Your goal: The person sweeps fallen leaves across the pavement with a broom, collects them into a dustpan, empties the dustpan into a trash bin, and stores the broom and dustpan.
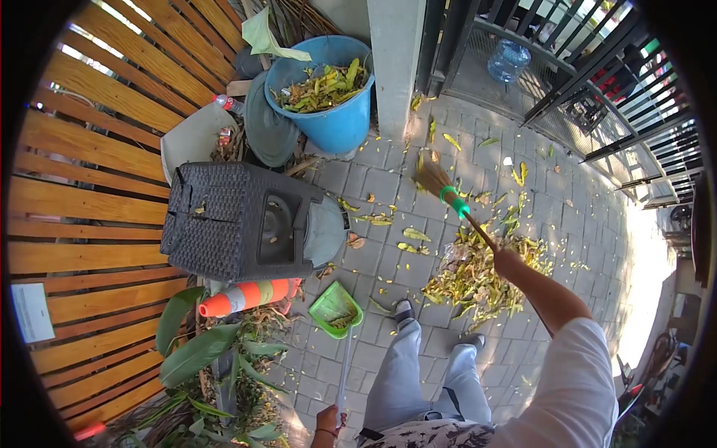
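Observation:
My right hand (pixel 509 261) grips the thin handle of a broom (pixel 432 176) with brown bristles and a green binding. The bristles are over the paving, a little above the pile of yellow and green leaves (pixel 482 280) in the view. Low in the view, my left hand (pixel 327 420) is closed round the pale handle of a green dustpan (pixel 334 310). The dustpan lies on the paving left of my feet, with some debris in its pan.
A blue bin (pixel 328 123) full of leaves stands by a pillar (pixel 403 67). Left of me are a dark woven-textured bin (pixel 216 224), an orange traffic cone (pixel 246 296), plants (pixel 198 355) and a slatted wooden fence (pixel 89 201). A metal gate (pixel 508 75) borders the upper right. Loose leaves dot the paving.

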`<state>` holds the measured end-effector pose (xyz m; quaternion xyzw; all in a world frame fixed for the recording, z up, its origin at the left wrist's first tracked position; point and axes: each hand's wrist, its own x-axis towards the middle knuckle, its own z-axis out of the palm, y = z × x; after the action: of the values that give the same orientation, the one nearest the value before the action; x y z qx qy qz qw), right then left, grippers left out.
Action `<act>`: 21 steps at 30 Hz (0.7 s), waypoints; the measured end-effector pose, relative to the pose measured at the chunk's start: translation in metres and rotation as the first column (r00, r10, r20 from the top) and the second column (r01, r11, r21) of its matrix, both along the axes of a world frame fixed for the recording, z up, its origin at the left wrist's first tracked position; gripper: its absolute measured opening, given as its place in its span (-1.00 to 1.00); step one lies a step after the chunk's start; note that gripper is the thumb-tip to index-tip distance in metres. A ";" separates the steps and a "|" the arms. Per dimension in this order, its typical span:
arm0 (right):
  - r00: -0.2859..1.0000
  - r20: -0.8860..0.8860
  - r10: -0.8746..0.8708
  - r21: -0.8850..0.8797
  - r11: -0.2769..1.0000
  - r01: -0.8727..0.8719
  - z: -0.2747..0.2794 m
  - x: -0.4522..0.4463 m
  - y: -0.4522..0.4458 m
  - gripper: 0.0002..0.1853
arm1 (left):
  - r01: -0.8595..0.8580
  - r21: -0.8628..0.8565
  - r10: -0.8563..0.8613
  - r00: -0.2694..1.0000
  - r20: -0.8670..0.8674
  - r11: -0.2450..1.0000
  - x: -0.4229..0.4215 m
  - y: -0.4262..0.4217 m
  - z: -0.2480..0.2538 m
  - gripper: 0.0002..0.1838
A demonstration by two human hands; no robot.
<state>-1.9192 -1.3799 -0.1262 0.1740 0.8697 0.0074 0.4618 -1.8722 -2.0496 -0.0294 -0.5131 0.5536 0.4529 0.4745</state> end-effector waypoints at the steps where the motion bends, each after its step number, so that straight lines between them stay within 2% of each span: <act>1: 0.997 0.065 -0.028 -0.040 0.999 0.031 0.045 0.026 -0.004 -0.43 | -0.023 -0.018 0.022 1.000 -0.004 1.000 0.001 0.002 -0.004 -0.81; 2: 0.957 0.274 -0.096 -0.100 0.987 0.128 0.112 0.028 -0.013 -0.34 | -0.042 -0.040 0.042 0.999 0.001 0.998 0.004 -0.001 -0.007 -0.82; 4: 0.886 0.230 -0.403 -0.183 0.876 0.446 0.211 0.043 -0.034 -0.29 | -0.018 -0.059 0.017 0.999 -0.034 0.998 0.000 0.004 -0.004 -0.80; 5: 0.888 0.232 -0.396 -0.172 0.882 0.438 0.234 0.051 -0.038 -0.29 | -0.032 -0.067 0.031 0.999 -0.016 0.997 -0.001 0.003 -0.006 -0.82; 6: 0.855 0.238 -0.461 -0.150 0.852 0.502 0.250 0.058 -0.040 -0.28 | -0.043 -0.063 0.042 0.999 -0.010 0.997 -0.001 0.004 -0.004 -0.82; 8: 0.814 0.239 -0.529 -0.123 0.815 0.566 0.254 0.056 -0.036 -0.28 | -0.045 -0.068 0.043 0.999 -0.024 0.997 -0.005 0.003 -0.002 -0.82; 9: 0.817 0.159 -0.555 -0.138 0.807 0.575 0.248 0.045 -0.027 -0.27 | -0.028 -0.075 0.027 1.000 -0.013 0.997 -0.004 0.000 -0.005 -0.80; 11: 0.787 -0.003 -0.617 -0.163 0.777 0.608 0.219 0.011 -0.004 -0.28 | -0.061 -0.040 0.060 0.998 -0.026 0.997 -0.005 0.000 -0.001 -0.79; 13: 0.873 -0.254 -0.416 -0.177 0.907 0.381 0.117 -0.016 0.059 -0.30 | -0.094 -0.029 0.093 0.995 -0.026 0.995 -0.003 -0.002 -0.002 -0.75; 14: 0.841 -0.276 -0.465 -0.141 0.885 0.443 0.102 -0.062 0.062 -0.35 | -0.103 -0.034 0.102 0.994 -0.029 0.994 -0.003 -0.005 -0.001 -0.75; 15: 0.878 -0.328 -0.348 -0.079 0.937 0.341 0.046 -0.088 0.088 -0.43 | -0.074 -0.022 0.074 0.997 -0.017 0.997 -0.004 -0.006 0.001 -0.74; 16: 0.840 -0.386 -0.381 -0.102 0.923 0.372 0.022 -0.124 0.094 -0.50 | -0.048 -0.012 0.048 0.999 -0.009 0.999 -0.003 -0.007 -0.004 -0.73; 17: 0.817 -0.478 -0.322 0.029 0.924 0.381 -0.010 -0.152 0.095 -0.55 | -0.055 -0.019 0.055 0.998 -0.034 0.998 -0.001 -0.016 -0.015 -0.73; 18: 0.807 -0.490 -0.329 0.009 0.924 0.382 -0.056 -0.176 0.107 -0.55 | -0.027 0.023 0.027 1.000 -0.008 0.999 0.006 -0.031 -0.023 -0.73; 20: 0.644 -0.613 -0.458 0.082 0.774 0.628 -0.139 -0.201 0.118 -0.61 | 0.010 0.043 -0.011 1.000 0.020 0.999 -0.002 -0.039 -0.024 -0.72; 21: 0.649 -0.597 -0.471 0.075 0.773 0.630 -0.138 -0.195 0.102 -0.61 | 0.003 0.030 -0.004 0.999 0.033 1.000 -0.011 -0.025 -0.014 -0.72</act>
<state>-2.1142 -1.2779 -0.2640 0.4894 0.8576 -0.0636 0.1447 -1.8833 -2.0751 -0.0433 -0.5125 0.5397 0.4516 0.4921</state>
